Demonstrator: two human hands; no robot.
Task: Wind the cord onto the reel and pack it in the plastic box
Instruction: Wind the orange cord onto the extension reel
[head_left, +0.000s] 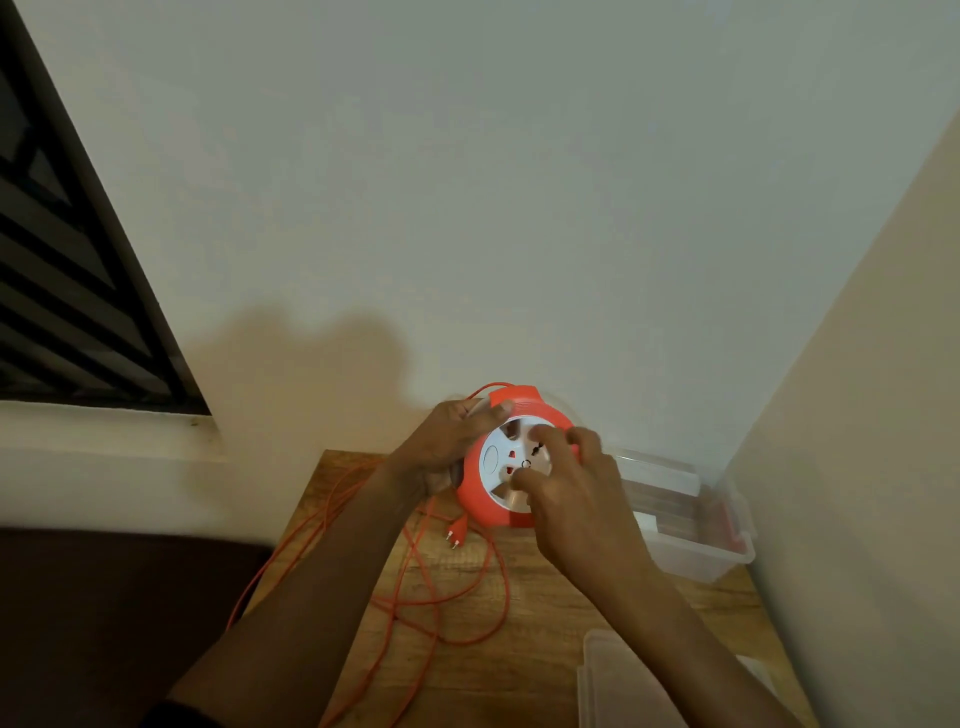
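Round orange reel (511, 457), white socket face, between both hands' curled fingers (545, 434), above wood-grain table (545, 597).

I see the reel (498, 467) held above the far end of the table (524, 597), between the left hand (447, 441) and the right hand (576, 493). The cord (457, 597) lies looped on the table below it, the plug (453, 532) among the loops. The plastic box (685, 519) sits right of the reel; the lid (623, 680) lies nearer, at the right edge.
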